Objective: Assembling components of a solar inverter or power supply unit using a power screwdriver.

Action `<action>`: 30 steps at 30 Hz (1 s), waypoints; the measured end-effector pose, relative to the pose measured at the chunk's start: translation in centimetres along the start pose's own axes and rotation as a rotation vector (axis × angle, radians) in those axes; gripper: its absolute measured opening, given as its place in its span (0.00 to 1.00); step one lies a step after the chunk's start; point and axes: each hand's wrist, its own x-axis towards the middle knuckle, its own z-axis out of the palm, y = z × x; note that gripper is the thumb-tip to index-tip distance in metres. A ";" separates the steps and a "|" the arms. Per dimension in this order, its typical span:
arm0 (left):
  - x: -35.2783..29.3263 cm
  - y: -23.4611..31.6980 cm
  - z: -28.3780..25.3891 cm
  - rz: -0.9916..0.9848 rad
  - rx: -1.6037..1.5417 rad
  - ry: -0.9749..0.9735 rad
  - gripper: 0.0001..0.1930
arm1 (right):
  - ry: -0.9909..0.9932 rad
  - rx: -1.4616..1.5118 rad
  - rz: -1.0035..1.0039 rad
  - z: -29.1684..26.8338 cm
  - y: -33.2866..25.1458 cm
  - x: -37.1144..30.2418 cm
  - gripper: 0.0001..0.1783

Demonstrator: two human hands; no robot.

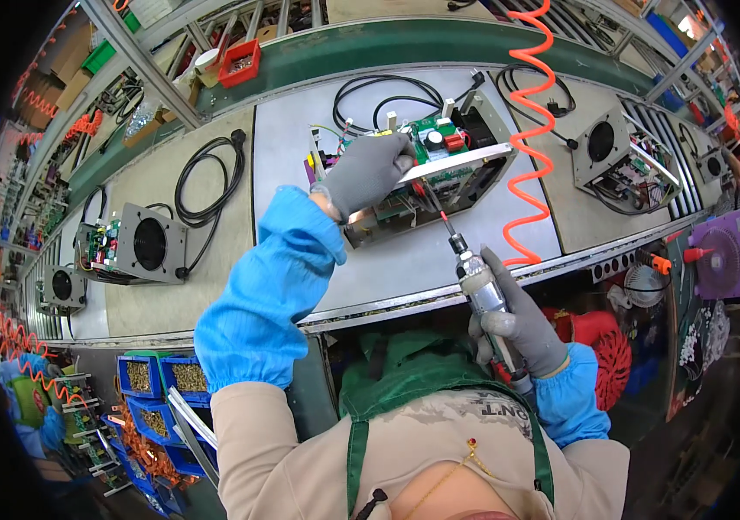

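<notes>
Right grip (509, 325) clenched round pneumatic screwdriver (484, 295), bit tip at open metal chassis (422, 178) on desk (179, 286). Left grip (368, 171) pressed flat, gloved, on chassis top edge. Green circuit board (436, 143) inside chassis; orange coiled hose (530, 130) beside it.

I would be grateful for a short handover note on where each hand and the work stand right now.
Left hand: gloved, pressing down on the open metal unit on the grey pallet.
Right hand: gripping the pneumatic screwdriver, bit tip at the unit's front edge below the green circuit board.
Done: unit steadied, bit placed.
Left: whether the screw is seated cannot be seen.
</notes>
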 end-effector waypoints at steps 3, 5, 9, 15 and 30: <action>1.2 -0.2 -0.9 0.053 0.058 -0.097 0.09 | 0.005 0.028 -0.012 -0.1 1.0 0.3 0.55; 2.2 0.1 -1.2 0.075 0.117 -0.192 0.09 | 0.012 0.041 -0.016 0.0 1.3 0.3 0.55; 3.8 0.7 -1.7 0.015 0.272 -0.319 0.11 | 0.005 0.066 -0.028 0.2 1.8 0.5 0.55; 4.6 0.9 -1.2 0.055 0.428 -0.326 0.10 | 0.042 0.086 -0.046 0.8 2.2 0.5 0.56; 0.5 2.3 -0.7 -0.021 0.290 -0.303 0.24 | 0.081 0.064 -0.166 2.1 4.2 0.9 0.55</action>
